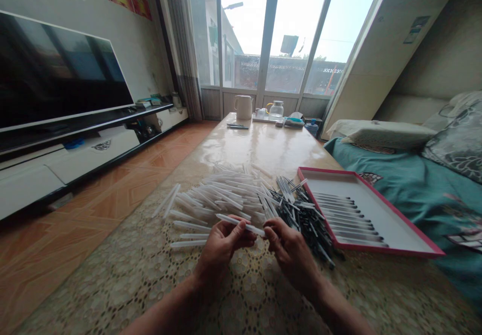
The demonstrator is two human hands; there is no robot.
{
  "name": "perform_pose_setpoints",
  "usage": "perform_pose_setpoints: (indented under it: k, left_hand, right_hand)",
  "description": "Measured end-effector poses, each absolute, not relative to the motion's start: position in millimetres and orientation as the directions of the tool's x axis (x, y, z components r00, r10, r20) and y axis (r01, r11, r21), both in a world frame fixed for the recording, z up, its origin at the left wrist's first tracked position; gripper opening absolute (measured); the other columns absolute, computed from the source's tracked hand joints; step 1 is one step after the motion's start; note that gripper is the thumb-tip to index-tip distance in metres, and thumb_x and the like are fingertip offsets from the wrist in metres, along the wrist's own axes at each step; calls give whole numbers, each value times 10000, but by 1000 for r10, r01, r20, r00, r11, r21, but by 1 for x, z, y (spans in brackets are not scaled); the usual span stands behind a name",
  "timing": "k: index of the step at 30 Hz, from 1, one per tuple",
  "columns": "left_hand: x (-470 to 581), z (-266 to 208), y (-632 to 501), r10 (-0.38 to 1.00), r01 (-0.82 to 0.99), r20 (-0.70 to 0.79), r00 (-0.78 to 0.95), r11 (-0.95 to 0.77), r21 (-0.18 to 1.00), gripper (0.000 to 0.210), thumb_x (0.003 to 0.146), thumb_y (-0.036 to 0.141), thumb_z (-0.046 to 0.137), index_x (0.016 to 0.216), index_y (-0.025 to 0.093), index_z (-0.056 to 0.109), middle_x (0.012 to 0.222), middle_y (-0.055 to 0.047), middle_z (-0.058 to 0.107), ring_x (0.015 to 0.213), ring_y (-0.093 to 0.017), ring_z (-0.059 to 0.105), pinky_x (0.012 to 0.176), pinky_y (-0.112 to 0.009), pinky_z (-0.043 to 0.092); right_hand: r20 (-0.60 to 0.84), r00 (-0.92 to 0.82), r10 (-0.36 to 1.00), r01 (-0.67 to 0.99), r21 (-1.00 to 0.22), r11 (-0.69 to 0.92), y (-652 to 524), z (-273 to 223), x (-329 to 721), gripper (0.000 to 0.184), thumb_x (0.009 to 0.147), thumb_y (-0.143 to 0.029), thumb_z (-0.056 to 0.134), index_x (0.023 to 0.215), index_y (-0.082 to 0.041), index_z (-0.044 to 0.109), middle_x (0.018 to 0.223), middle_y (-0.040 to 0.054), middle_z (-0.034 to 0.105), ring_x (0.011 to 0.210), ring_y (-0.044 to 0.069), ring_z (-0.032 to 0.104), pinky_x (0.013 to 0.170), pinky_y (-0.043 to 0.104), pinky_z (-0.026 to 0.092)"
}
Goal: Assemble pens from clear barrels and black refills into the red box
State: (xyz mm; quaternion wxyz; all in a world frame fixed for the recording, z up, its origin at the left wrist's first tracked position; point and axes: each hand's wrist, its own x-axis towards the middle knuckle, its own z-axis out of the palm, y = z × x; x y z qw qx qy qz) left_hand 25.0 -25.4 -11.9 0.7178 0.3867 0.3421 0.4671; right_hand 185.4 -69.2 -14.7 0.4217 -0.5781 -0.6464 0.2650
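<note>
White plastic tube (241, 224), pinched level between left hand (222, 244) and right hand (288, 247) for end access, above bench (263, 144) piles.

Tube pile (222, 194) left of tray (376, 214).

I pinch a white pen barrel (241, 223) between my left hand (222, 244) and right hand (289, 249), just in front of the heap of white barrels (222, 194). Right of that heap lie dark refills (301, 214), then the red-rimmed tray (376, 247).
</note>
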Motion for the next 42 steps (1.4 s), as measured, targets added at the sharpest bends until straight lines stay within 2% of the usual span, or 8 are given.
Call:
perform_pose_setpoints:
  k: [4,10,12,17,23,31,36,42]
  left_hand:
    - [27,-13,-29,922,-243,-1,386,103,965,230,704,323,714,781,112,664,572,-18,625,479,-122,579,433,-210,448]
    - [11,-8,-15,972,14,214,95,-217,976,222,764,306,642,955,195,618,673,7,612,502,-120,567,465,-215,436]
    - [0,-5,-4,929,258,369,5,-358,897,108,778,255,612,860,197,653,765,-35,646,677,-172,615,632,-268,480]
    - [-16,-9,17,838,664,507,201,-497,558,251,791,103,499,908,204,696,919,-85,660,911,-254,546,838,-392,435]
    - [-13,-17,20,851,760,454,263,-473,446,331,766,52,473,983,193,680,945,-86,641,913,-252,526,824,-394,440]
    - [-12,-12,14,857,787,421,296,-469,401,145,756,164,574,872,203,652,943,-72,647,936,-270,523,817,-406,400]
    - [-11,-16,15,853,789,437,286,-468,397,270,779,182,549,1033,169,638,1017,-106,645,983,-284,506,833,-414,392]
    - [-12,-17,16,866,814,422,268,-438,382,243,768,148,539,973,177,667,924,-92,634,922,-263,515,820,-392,410]
  right_hand:
    - [334,-146,931,592,-724,353,-71,-15,183,193,911,-296,440,1016,-197,569,900,55,658,816,167,608,712,253,454]
    - [362,-11,932,665,-693,277,-68,-20,188,240,933,-304,369,868,-178,562,727,36,607,655,153,567,596,237,415]
    - [361,43,932,659,-711,245,-68,-20,191,250,936,-324,362,849,-179,546,677,18,580,604,143,550,570,232,402]
    - [341,36,939,646,-725,238,-68,-18,192,257,931,-337,367,817,-182,538,651,13,574,560,134,536,526,223,385]
    - [335,20,942,647,-723,244,-69,-16,190,257,929,-334,370,805,-185,540,662,19,578,568,136,538,515,220,388]
    - [316,18,949,640,-733,231,-67,-19,192,243,927,-341,383,854,-179,549,715,32,606,579,140,552,530,224,394]
    - [312,-9,950,674,-700,237,-69,-21,191,241,925,-330,382,859,-178,556,702,38,610,613,157,567,562,234,404]
    - [313,-52,948,690,-675,261,-68,-23,189,243,921,-317,380,855,-175,565,728,52,633,645,165,587,571,233,413]
